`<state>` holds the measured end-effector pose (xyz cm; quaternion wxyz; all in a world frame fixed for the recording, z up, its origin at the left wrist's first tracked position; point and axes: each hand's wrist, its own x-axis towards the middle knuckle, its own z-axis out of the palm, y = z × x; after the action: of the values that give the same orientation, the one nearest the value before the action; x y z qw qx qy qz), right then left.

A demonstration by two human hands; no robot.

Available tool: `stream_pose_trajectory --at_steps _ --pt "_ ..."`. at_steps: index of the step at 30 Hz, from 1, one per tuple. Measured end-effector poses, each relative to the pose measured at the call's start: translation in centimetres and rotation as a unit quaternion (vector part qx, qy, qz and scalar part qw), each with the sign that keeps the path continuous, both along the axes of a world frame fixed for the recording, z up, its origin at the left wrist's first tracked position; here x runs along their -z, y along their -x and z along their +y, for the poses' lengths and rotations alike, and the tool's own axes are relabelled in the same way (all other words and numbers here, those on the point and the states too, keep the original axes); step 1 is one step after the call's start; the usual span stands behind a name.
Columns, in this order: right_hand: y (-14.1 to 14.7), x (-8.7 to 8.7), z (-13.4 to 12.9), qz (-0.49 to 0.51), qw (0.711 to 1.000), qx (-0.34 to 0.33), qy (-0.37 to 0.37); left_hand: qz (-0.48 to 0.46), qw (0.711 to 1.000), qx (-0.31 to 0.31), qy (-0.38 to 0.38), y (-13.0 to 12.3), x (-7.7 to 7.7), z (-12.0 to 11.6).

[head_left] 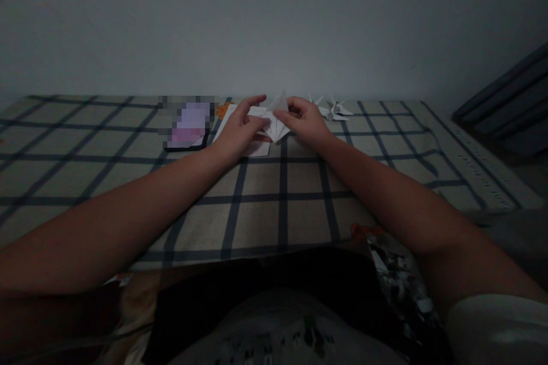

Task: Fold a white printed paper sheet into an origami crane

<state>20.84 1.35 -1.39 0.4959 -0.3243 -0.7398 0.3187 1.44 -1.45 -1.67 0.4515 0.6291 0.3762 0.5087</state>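
A partly folded piece of white origami paper (279, 125) is held up between my two hands, with a pointed tip at its top and another at its bottom. My right hand (306, 120) pinches its right side, thumb across the front and fingers curled behind. At the left side, my left hand (242, 128) holds the paper's edge near its thumb, while the index finger stretches outward. Beneath the left hand lie flat white paper sheets (258, 150), partly covered. Just beyond my right hand sit folded paper cranes (336, 109).
A phone (188, 122) with a lit, pixelated screen lies left of my hands. An orange object (223, 109) shows behind the left hand. The checked tablecloth (261, 219) reaches the wall (274, 23). A dark slatted thing (509, 102) stands at right.
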Motion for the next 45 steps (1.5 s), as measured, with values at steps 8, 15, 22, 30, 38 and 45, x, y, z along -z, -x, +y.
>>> stream_pose_trajectory --at_steps 8,15,22,30,38,45 --pt "0.2 0.2 0.3 0.013 0.999 -0.042 0.020 -0.012 0.996 -0.068 -0.057 -0.1 -0.1 0.5" --pt "0.3 0.7 0.8 0.058 0.996 -0.024 0.067 -0.046 0.992 -0.104 -0.046 -0.1 -0.4 0.8" --pt "0.3 -0.1 0.0 0.039 0.997 -0.012 0.058 -0.049 0.993 -0.097 -0.041 -0.2 -0.5 0.6" --pt "0.1 0.1 0.3 0.004 1.000 0.022 0.018 -0.035 0.996 -0.068 -0.046 0.1 0.3 1.3" --pt "0.0 0.1 0.2 0.026 0.999 -0.004 0.046 -0.023 0.992 -0.070 -0.103 0.6 0.8 1.7" --pt "0.1 -0.2 -0.2 0.005 0.997 -0.032 0.066 -0.035 0.991 -0.074 -0.102 0.2 0.3 1.0"
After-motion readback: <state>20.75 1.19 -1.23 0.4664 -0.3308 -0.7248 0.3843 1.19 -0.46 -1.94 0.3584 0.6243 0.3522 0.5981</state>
